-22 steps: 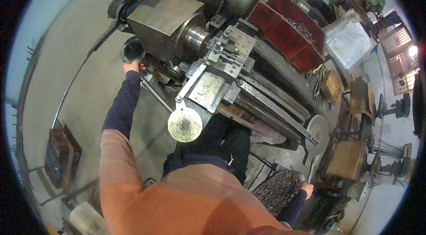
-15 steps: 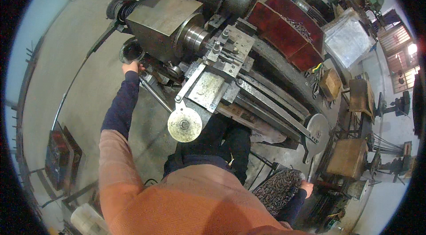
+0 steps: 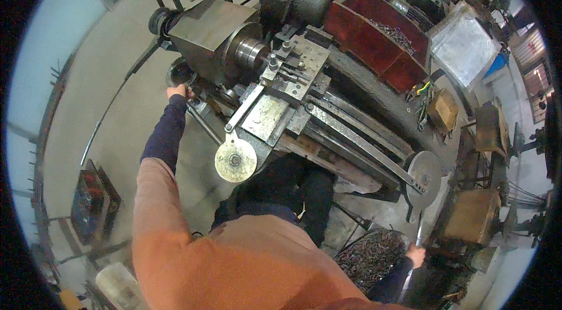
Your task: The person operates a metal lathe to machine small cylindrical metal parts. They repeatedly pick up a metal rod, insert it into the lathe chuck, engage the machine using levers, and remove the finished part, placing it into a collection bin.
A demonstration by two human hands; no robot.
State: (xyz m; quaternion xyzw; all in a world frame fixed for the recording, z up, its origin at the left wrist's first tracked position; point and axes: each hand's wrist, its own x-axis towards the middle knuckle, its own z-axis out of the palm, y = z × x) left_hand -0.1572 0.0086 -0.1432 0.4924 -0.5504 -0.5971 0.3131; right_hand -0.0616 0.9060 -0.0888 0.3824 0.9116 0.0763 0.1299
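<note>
One metalworking machine [image 3: 307, 64] fills the centre; one red bin [image 3: 366, 47], upper right; one metal heap [image 3: 372, 254], lower right. Two discs [image 3: 235, 159] front the machine. The right hand [image 3: 417, 256] grips one steel lever [image 3: 420, 228] beside the heap; left of centre, the left hand [image 3: 179, 92] touches one dark round part [image 3: 181, 72], grip unclear.

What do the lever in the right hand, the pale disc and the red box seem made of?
Lever: probably steel, smooth, shining grey. Pale disc: likely metal, its flat face mottled and worn. Red box: perhaps painted sheet metal, given thin, scuffed walls; plastic remains possible.
</note>
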